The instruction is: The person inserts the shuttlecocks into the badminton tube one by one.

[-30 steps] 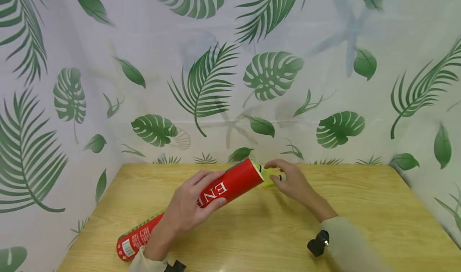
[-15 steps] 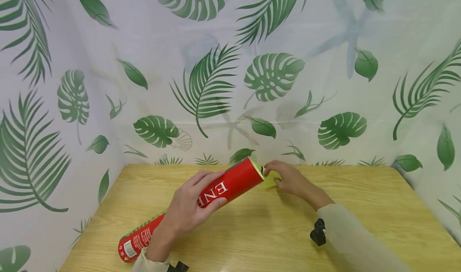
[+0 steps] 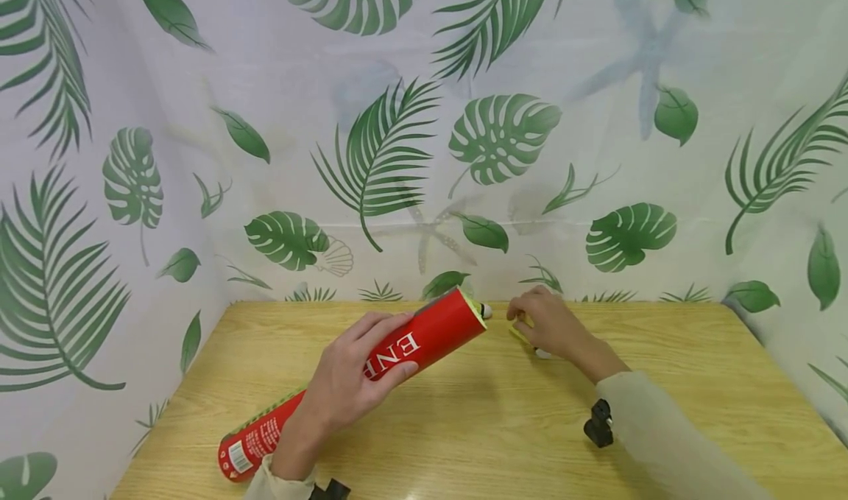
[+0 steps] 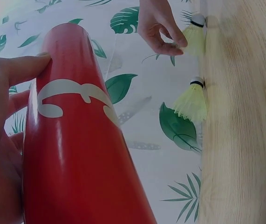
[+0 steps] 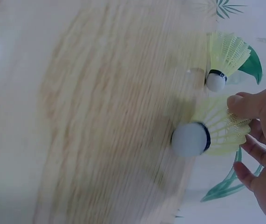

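the red tube (image 3: 430, 342) is gripped around its middle by the fingers of the left hand (image 3: 344, 371). it is held aslant over the desk (image 3: 430, 441), its long axis going from near left to far right; whether its lower end is rested on the desk cannot be told. to the right of the tube's mouth, the held shuttlecock (image 5: 211, 133) is pinched at its skirt by the thumb and fingers of the right hand (image 3: 550, 327); how firmly is not shown. the relation which seems to matter most is this: the held shuttlecock is kept apart from the tube's mouth, and its axis is set crosswise to the tube, the cork being pointed toward the near right. the lying shuttlecock (image 4: 191, 102) is found on the desk just beyond the tube's mouth, its cork turned to the right and its skirt partly hidden by the tube in the head view. to both shuttlecocks, the right hand is nearer.
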A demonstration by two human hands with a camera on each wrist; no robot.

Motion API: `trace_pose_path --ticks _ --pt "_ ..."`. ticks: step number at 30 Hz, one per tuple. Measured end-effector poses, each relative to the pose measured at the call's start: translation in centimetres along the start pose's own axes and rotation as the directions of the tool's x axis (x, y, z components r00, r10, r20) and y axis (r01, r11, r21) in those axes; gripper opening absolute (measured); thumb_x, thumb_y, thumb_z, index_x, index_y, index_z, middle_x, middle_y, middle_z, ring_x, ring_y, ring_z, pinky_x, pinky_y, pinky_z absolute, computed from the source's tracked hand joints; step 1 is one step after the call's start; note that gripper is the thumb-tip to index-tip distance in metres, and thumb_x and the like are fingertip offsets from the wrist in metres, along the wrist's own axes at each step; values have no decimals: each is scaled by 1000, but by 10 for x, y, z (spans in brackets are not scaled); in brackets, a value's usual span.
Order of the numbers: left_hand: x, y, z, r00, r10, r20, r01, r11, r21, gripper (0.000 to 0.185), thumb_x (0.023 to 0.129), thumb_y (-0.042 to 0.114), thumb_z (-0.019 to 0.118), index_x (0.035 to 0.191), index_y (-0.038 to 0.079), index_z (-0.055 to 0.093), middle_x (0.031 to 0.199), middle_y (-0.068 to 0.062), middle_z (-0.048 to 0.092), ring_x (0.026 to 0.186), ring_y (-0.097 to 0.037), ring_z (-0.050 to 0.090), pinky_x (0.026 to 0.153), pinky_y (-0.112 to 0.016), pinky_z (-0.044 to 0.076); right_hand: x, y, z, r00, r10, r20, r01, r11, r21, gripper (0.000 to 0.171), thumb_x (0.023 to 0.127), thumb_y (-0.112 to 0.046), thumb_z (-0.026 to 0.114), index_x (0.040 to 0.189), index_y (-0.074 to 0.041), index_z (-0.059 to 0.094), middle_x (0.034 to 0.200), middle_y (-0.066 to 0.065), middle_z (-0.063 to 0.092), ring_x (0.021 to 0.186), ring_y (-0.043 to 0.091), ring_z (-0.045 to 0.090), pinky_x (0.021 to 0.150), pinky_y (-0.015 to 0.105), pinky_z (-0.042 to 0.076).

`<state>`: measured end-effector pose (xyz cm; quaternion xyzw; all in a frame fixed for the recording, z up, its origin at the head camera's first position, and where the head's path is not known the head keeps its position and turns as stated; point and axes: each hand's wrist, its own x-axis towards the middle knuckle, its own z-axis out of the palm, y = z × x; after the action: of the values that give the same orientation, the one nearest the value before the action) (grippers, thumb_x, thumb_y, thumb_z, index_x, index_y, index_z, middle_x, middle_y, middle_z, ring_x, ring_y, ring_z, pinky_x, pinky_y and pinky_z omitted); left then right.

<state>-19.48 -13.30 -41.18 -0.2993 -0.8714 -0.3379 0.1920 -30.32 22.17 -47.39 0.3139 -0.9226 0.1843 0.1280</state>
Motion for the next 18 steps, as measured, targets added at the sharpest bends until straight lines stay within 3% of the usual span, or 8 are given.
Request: trace_pose_path --ticks 5,11,14,18 --pt "0 0 0 1000 -9 0 9 1000 -3 57 90 42 77 143 35 58 127 12 61 104 -10 61 77 -32 58 -6 2 -8 999 -7 51 10 999 -50 10 90 -2 75 92 -10 70 84 1 69 77 19 63 69 41 53" --pt "0 0 1 1000 -11 5 11 1000 -6 56 90 42 77 143 35 58 128 11 61 104 -11 61 78 -33 58 -11 0 -26 989 -27 146 37 997 -69 8 97 -2 67 96 -10 66 89 3 70 77 18 63 70 40 54" --pt "0 -1 2 1000 -16 6 16 1000 -4 57 90 42 77 143 35 58 127 11 61 104 -11 61 78 -33 57 -14 -3 -37 992 -39 122 43 998 -38 10 98 2 64 97 -8 67 92 6 69 80 20 64 71 41 55" --pt "1 0 2 1000 -26 7 26 1000 -8 57 90 42 77 143 36 57 128 11 61 104 -11 61 77 -32 57 -20 -6 -50 999 -39 8 39 999 23 13 95 8 63 97 -3 70 93 10 70 84 26 67 75 44 56"
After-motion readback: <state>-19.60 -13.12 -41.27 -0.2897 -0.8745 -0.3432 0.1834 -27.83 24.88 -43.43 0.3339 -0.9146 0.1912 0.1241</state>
